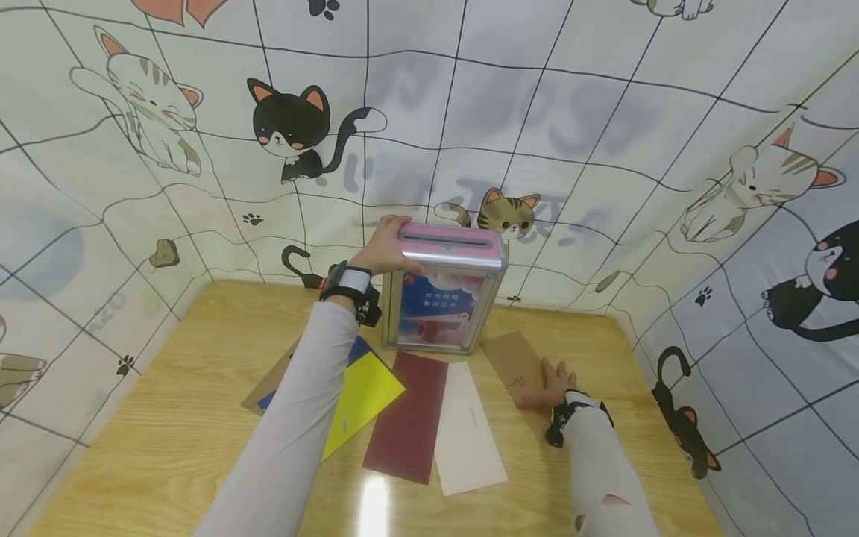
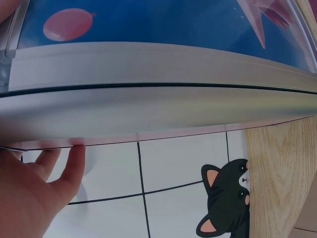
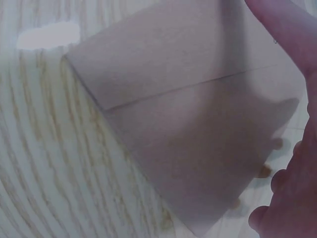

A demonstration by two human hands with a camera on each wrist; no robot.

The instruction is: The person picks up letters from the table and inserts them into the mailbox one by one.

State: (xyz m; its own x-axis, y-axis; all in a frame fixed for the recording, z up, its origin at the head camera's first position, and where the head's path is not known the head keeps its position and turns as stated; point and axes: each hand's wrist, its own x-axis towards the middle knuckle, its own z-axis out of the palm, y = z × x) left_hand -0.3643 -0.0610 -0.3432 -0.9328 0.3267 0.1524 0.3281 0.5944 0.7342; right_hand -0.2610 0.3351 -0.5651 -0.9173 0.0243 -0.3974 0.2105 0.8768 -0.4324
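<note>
One hand grips a pink-topped box; the other is at a brown envelope.

The left hand (image 1: 385,247) grasps the upper left end of the silver-framed box (image 1: 441,309), thumb over the front, fingers behind the top; the box stands upright near the back of the desk (image 1: 181,380), its slot facing up. The right hand (image 1: 553,384) is at the right edge of the brown envelope (image 1: 511,362), thumb side over the paper; whether it pinches the sheet or only rests there, I cannot tell. That envelope lies right of the box's foot. In front of the box, a dark red envelope (image 1: 408,418) lies between a yellow envelope (image 1: 362,395) and a white envelope (image 1: 467,436). Cat-printed sheeting (image 1: 429,97) rises behind.
</note>
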